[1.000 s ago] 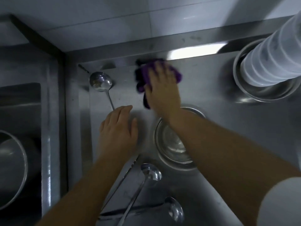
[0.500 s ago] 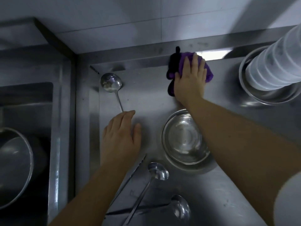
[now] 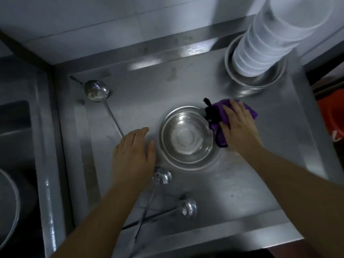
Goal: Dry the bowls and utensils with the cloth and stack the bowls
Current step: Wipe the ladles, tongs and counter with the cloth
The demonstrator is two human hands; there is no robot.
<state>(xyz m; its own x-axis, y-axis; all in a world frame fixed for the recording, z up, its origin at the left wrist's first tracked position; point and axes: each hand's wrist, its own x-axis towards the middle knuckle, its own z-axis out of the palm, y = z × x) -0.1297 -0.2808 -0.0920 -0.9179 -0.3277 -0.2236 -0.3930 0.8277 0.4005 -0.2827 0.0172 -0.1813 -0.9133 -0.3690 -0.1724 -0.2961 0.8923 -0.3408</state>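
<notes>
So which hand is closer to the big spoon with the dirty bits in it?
Left. The left hand lies flat at the end of the dirty ladle's handle; the right hand presses the purple cloth beyond the bowl.

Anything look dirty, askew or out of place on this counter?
Yes: the ladle at the back left has brownish residue in its bowl, so it looks unwashed. Two more ladles lie crossed at the front. The right hand presses the purple cloth flat on the counter.
</notes>
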